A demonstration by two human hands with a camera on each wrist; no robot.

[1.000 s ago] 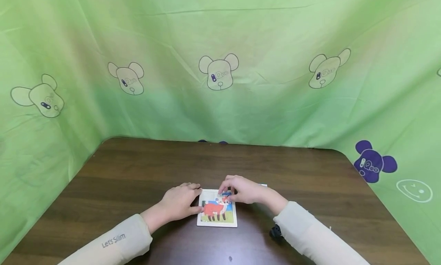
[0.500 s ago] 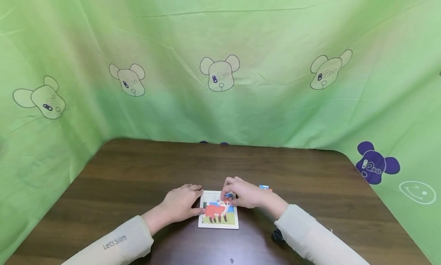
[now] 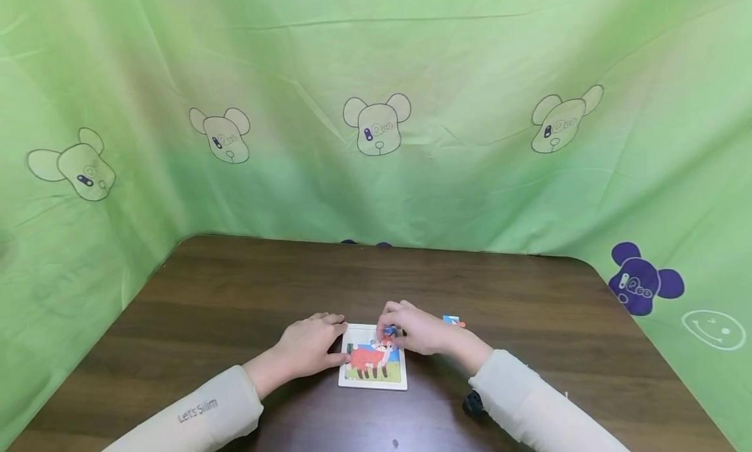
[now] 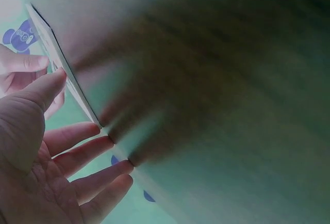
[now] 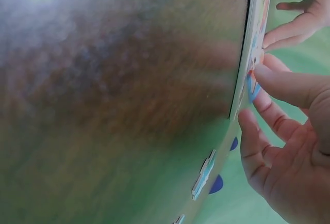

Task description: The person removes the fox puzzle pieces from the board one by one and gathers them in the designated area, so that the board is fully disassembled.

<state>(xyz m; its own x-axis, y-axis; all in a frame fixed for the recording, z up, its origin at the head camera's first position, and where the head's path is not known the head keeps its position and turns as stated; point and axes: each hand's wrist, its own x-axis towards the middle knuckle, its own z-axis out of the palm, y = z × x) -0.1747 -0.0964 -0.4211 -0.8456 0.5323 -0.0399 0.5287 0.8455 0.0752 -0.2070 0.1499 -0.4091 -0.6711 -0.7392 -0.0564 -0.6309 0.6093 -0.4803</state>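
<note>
In the head view a white-framed jigsaw puzzle board [image 3: 373, 386] lies flat on the table, showing a red-orange animal over blue and green. My left hand [image 3: 311, 346] steadies its left edge, fingers fairly straight and thumb on the picture's left side. At the board's upper right corner, my right hand [image 3: 414, 328] pinches a blue and orange puzzle piece [image 5: 252, 87] between thumb and fingers. That piece sits tilted against the board in the right wrist view, and its exact fit is hidden by the fingers. The board's top left part is pale, without picture.
Beyond my right wrist lies a loose blue and orange puzzle piece [image 3: 451, 320]; the right wrist view shows another piece [image 5: 179, 219] at its bottom edge. A small black object [image 3: 472, 405] sits beside the right sleeve. Green patterned cloth [image 3: 376, 191] hangs behind the brown table [image 3: 282, 275].
My right hand has shifted slightly right and nearer along the board's upper right corner, uncovering more of the loose piece behind the wrist. My left hand stays on the board's edge.
</note>
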